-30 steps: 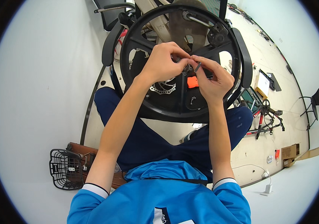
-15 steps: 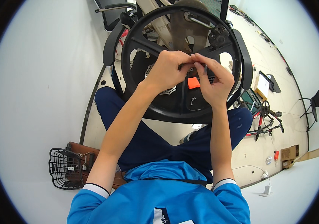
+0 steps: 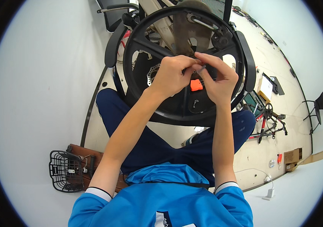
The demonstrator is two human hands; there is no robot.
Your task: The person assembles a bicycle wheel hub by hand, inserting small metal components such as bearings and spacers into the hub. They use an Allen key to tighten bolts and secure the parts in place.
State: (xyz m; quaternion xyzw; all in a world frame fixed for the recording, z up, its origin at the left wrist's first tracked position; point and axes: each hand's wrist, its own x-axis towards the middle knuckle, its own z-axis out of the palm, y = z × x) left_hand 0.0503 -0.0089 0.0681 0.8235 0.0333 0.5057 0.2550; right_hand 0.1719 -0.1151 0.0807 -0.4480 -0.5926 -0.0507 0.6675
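Both hands meet over the hub area of a black spoked wheel (image 3: 129, 85), which lies between the two armrests of a chair (image 3: 247, 56). The right hand (image 3: 222, 79) holds a small grey piece (image 3: 202, 69) at its fingers, thumb on the near side. The left hand (image 3: 172, 75) has its fingers drawn narrow just beside the piece; whether they grip anything cannot be told, since the hand covers the contact.

An orange block (image 3: 196, 85) lies just to the near side, with small metal parts (image 3: 195, 104) nearer again; a perforated disc (image 3: 150, 77) shows to the left, partly hidden.

Judgement: good practice is to steady the piece with one hand, work it lightly with the other, and keep both low, as a dropped part could slip between the spokes.
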